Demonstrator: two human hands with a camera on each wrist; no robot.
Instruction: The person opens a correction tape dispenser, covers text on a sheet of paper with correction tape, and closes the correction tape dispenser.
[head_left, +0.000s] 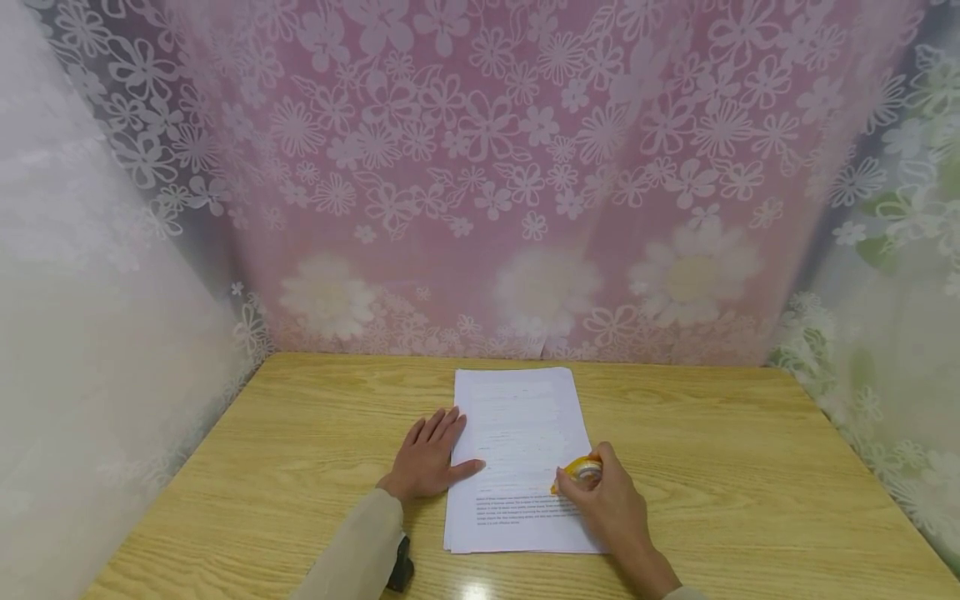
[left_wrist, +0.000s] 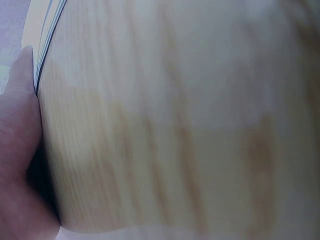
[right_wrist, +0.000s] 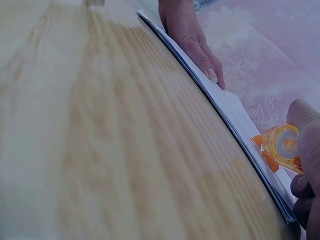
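A stack of printed paper (head_left: 517, 533) lies on the wooden table, its lower lines of text readable as print and many upper lines covered by white strips. My left hand (head_left: 429, 457) rests at the stack's left edge, fingers extended and thumb over the sheet. In my right hand (head_left: 618, 508) I grip an orange correction tape (head_left: 576, 471) between thumb and fingers. Its tip meets the top sheet just above the printed paragraph, toward the right side. The right wrist view shows the correction tape (right_wrist: 282, 142) with a clear case and a round reel inside.
The wood-grain table (head_left: 750, 467) stretches to both sides of the paper. A pink floral curtain (head_left: 480, 183) hangs along the back edge, with pale sheets at left and right. A black strap device (head_left: 402, 567) sits at the left wrist.
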